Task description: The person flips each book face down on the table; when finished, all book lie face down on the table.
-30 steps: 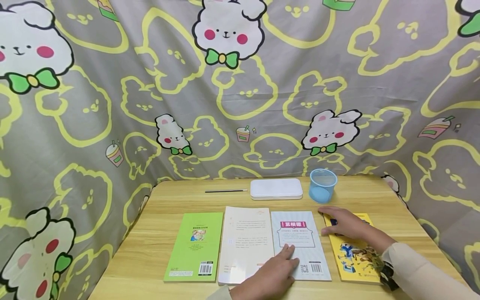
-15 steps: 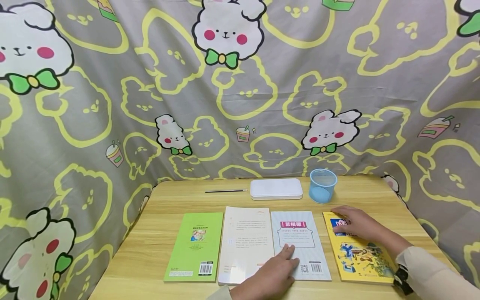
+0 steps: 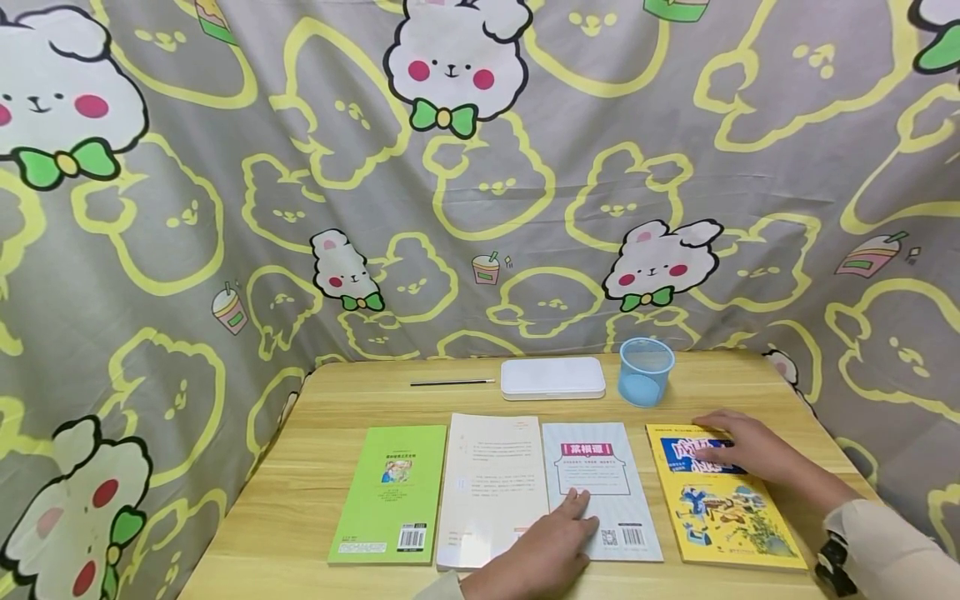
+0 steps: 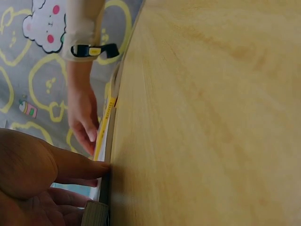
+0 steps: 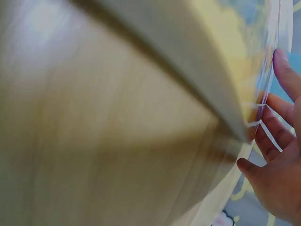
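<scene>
Four softcover books lie flat in a row in the head view. At the right end is the yellow book [image 3: 723, 521] with a cartoon cover. My right hand [image 3: 742, 448] lies over its upper right part, hiding some of the title; in the right wrist view its fingers are spread and loosely bent. My left hand [image 3: 546, 540] rests with extended fingers on the lower left of the pale blue book [image 3: 596, 446] and over the corner of the cream book [image 3: 491, 467]. At the left end lies the green book [image 3: 393, 496], touched by neither hand.
Behind the books stand a light blue mesh pen cup [image 3: 645, 375], a white pencil case [image 3: 552, 377] and a thin dark stick like a pen or brush [image 3: 452, 382]. A patterned curtain [image 3: 480, 208] hangs at the wooden table's [image 3: 352, 400] back and sides.
My right hand has slid rightward from the yellow book's upper left across its top, uncovering more of the cover. The left hand and the books stay in place.
</scene>
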A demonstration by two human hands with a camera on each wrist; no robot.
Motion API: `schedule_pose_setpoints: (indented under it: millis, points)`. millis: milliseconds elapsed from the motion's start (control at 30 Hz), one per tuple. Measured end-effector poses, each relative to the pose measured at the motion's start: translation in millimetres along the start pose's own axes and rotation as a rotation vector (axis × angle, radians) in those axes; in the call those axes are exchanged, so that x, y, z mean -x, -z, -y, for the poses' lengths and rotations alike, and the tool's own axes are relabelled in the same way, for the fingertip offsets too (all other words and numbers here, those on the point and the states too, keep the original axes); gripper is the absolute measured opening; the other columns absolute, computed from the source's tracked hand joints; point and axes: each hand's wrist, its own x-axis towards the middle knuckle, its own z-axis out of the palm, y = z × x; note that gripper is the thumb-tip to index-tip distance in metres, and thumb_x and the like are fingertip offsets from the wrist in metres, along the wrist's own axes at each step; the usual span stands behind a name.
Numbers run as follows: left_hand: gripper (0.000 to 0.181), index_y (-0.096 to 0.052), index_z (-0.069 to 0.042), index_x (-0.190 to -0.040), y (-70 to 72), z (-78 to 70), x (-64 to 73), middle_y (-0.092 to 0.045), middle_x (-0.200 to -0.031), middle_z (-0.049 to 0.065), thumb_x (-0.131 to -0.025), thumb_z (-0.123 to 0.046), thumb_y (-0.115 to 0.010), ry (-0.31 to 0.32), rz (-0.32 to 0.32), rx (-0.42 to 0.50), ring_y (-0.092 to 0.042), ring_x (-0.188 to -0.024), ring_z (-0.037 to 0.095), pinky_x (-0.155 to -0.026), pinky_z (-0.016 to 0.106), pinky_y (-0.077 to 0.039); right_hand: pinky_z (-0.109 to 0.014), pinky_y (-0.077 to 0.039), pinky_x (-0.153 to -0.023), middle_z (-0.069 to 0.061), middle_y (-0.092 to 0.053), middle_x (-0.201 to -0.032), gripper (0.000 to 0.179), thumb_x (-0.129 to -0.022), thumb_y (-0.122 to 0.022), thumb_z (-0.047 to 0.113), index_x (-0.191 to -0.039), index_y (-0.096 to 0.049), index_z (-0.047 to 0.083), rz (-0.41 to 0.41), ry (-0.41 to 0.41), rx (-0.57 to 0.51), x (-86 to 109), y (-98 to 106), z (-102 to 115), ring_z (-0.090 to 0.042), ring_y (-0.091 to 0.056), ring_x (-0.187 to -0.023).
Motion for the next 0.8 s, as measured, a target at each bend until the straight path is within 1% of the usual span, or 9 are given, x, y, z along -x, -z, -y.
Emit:
schedule_pose_setpoints:
  millis: [200,267,467,633,800]
  points:
    - [0.047,-0.066,-0.014,-0.139,-1.0,0.2,-0.5,-0.044,-0.161,0.008,-0.093,-0.020,-0.074,0.004,0.006,0.000,-0.039,-0.150,0.023,-0.115,0.032,-0.043,-0.071,-0.043,-0.099,-0.031,-0.056,-0.137,0.066,-0.089,-0.080,0.039,-0.137,-0.062,-0.002,-0.002,-0.044,-0.040,4.3,6,-13,-0.053,-0.050,-0.126]
    - [0.047,-0.066,-0.014,-0.139,-1.1,0.3,-0.5,-0.044,-0.161,0.007,-0.093,-0.020,-0.074,0.003,0.007,0.003,-0.039,-0.150,0.022,-0.115,0.031,-0.042,-0.073,-0.040,-0.099,-0.033,-0.056,-0.137,0.065,-0.089,-0.080,0.039,-0.136,-0.063,-0.003,-0.010,-0.039,-0.035,4.7,7,-17,-0.056,-0.048,-0.127]
    - [0.047,-0.066,-0.014,-0.139,-0.4,0.2,-0.1,-0.044,-0.161,0.008,-0.094,-0.020,-0.074,-0.004,0.004,0.002,-0.039,-0.150,0.022,-0.116,0.031,-0.042,-0.070,-0.039,-0.098,-0.034,-0.057,-0.134,0.061,-0.088,-0.082,0.036,-0.131,-0.066,-0.004,-0.046,-0.014,-0.043,5.3,8,-28,-0.057,-0.047,-0.127]
    - [0.047,-0.066,-0.014,-0.138,-0.8,0.3,0.7,-0.045,-0.160,0.008,-0.093,-0.021,-0.075,-0.005,-0.004,-0.007,-0.040,-0.149,0.022,-0.115,0.031,-0.043,-0.070,-0.040,-0.098,-0.033,-0.057,-0.133,0.058,-0.088,-0.082,0.034,-0.130,-0.067,-0.004,-0.054,-0.003,-0.062,4.9,6,-33,-0.057,-0.047,-0.126]
    - [0.047,-0.067,-0.015,-0.138,-0.7,0.3,0.1,-0.046,-0.159,0.008,-0.092,-0.022,-0.075,-0.009,-0.009,-0.032,-0.041,-0.149,0.022,-0.115,0.031,-0.042,-0.069,-0.039,-0.098,-0.033,-0.057,-0.133,0.058,-0.088,-0.082,0.034,-0.130,-0.066,-0.003,-0.058,-0.011,-0.086,4.7,4,-35,-0.057,-0.047,-0.127]
